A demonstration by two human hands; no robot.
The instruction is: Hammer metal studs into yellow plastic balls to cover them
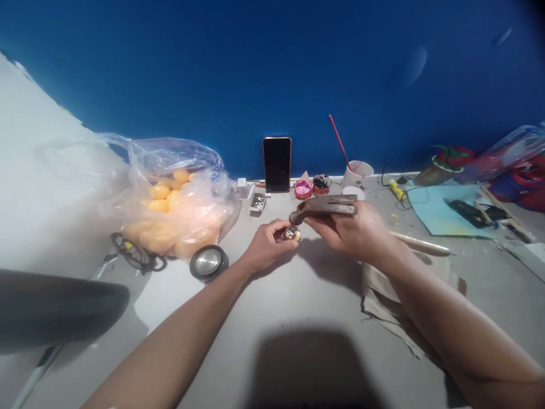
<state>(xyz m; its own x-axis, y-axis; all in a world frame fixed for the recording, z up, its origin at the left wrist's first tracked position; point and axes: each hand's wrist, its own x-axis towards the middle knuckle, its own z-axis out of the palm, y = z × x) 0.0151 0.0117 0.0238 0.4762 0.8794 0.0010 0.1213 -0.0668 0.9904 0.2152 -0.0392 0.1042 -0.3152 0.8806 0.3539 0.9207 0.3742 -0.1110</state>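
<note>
Between the thumb and fingers of my left hand [269, 244] is a small round ball [292, 233] with a shiny, gold and dark spotted surface. My left hand is closed on it, low over the table. My right hand [360, 230] is wrapped around a claw hammer [323, 207] close to its head, and the wooden handle sticks out to the right behind the wrist. The hammer's striking face is just above the ball; whether they touch I cannot tell. A small white box of shiny bits [257, 203] lies beyond my left hand.
A clear plastic bag of yellow balls [170, 199] stands left, with a round black-rimmed lid [208, 262] before it. A phone [277, 165] leans on the blue wall. Behind my right hand are two small red tubs [303, 190] and a white cup [359, 169]. A cloth [385, 301] lies under my right forearm.
</note>
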